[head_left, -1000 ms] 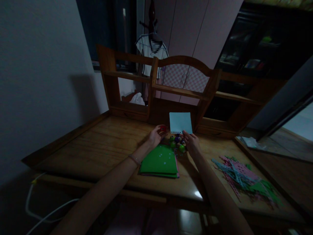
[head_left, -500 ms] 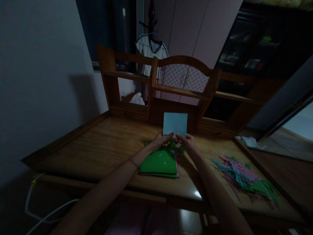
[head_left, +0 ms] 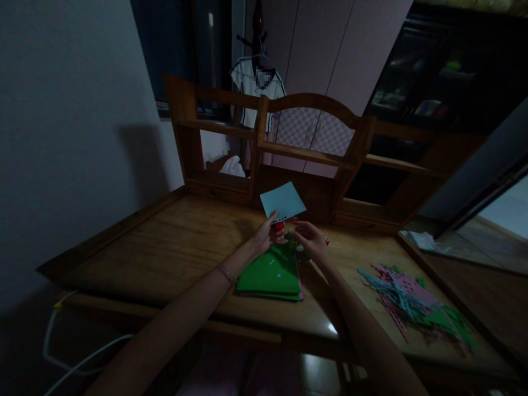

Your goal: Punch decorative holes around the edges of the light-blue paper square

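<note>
My left hand (head_left: 264, 236) is closed on a small red hole punch (head_left: 279, 225) and holds up a light blue paper card (head_left: 283, 201), tilted, whose lower edge sits at the punch. The card shows a row of small holes along that edge. My right hand (head_left: 310, 240) hovers just right of the punch with its fingers loosely apart and nothing in them. Under both hands several small green and purple punches (head_left: 297, 246) lie at the far end of a stack of green paper sheets (head_left: 270, 274) dotted with pale punched bits.
All this rests on a wooden desk (head_left: 165, 247) with a shelf unit (head_left: 305, 154) at the back. A heap of pink, blue and green punched paper strips (head_left: 412, 302) lies at the right. A white cable (head_left: 74, 363) hangs at the lower left.
The blue card passed from my right hand through both hands to my left hand and now tilts left. My right hand has let go of it.
</note>
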A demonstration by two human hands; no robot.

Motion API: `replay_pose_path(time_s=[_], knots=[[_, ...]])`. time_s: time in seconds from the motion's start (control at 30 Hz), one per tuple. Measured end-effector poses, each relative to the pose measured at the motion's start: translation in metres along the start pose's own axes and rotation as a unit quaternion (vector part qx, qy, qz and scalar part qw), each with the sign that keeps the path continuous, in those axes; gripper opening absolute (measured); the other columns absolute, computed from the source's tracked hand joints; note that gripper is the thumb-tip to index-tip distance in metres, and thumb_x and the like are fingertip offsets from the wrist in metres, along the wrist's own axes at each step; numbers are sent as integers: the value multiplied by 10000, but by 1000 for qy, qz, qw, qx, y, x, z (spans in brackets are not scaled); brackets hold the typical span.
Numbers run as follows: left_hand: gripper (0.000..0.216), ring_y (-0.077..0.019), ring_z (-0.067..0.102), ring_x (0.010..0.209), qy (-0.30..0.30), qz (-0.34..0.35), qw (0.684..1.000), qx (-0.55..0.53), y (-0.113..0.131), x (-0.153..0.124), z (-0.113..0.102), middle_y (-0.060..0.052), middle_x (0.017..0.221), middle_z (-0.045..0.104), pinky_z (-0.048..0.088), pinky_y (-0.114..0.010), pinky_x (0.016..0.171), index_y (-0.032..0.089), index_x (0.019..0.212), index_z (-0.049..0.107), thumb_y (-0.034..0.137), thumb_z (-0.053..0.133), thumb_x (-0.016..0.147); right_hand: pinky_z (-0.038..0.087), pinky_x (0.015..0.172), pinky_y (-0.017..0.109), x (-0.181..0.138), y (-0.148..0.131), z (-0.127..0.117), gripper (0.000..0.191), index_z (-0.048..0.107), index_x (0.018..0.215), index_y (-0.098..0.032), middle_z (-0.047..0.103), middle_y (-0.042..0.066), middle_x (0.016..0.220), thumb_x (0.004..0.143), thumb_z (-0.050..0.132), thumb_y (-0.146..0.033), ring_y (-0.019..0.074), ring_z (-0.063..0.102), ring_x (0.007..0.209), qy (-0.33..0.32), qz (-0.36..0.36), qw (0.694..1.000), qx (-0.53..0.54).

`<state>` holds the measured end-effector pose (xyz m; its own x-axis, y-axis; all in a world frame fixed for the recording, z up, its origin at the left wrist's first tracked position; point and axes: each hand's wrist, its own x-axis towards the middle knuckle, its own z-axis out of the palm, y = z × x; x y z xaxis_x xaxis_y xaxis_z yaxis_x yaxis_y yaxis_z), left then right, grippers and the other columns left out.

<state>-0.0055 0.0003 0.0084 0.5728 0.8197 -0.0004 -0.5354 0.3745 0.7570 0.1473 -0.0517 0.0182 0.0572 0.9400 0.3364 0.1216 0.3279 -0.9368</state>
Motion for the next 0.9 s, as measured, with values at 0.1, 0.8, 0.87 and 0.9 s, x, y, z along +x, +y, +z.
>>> replay_pose_path(time_s=[0.1, 0.8, 0.87, 0.9], knots=[[463, -72, 416, 410, -15, -19, 1000, -13, -8, 4, -1, 21, 508, 453, 376, -195, 413, 113, 800, 604, 563, 495, 792, 428, 580, 252, -6, -3, 3, 347, 659, 922, -228, 640, 25, 766, 634, 705, -416, 150, 564, 632, 12, -50, 996, -66], [462, -189, 625, 690, 0, -22, 999, -44, -9, 8, -9, -110, 817, 641, 521, -299, 583, 112, 953, 593, 534, 444, 835, 451, 561, 253, 1, 7, 0, 370, 631, 902, -206, 659, 34, 783, 644, 690, -465, 155, 599, 617, 73, -26, 997, -32], [430, -173, 614, 638, 54, -3, 997, -46, -7, 10, -13, -89, 745, 628, 516, -291, 560, 117, 903, 585, 521, 458, 833, 463, 541, 249, 5, 10, -4, 379, 623, 903, -193, 666, 46, 786, 654, 681, -472, 157, 612, 611, 89, 9, 996, 20], [388, -151, 597, 592, 85, 12, 995, -51, -6, 11, -15, -64, 686, 610, 515, -282, 563, 122, 856, 577, 496, 475, 835, 473, 550, 248, 8, 12, -7, 376, 621, 910, -190, 671, 52, 805, 661, 679, -466, 159, 623, 633, 95, 20, 994, 44]])
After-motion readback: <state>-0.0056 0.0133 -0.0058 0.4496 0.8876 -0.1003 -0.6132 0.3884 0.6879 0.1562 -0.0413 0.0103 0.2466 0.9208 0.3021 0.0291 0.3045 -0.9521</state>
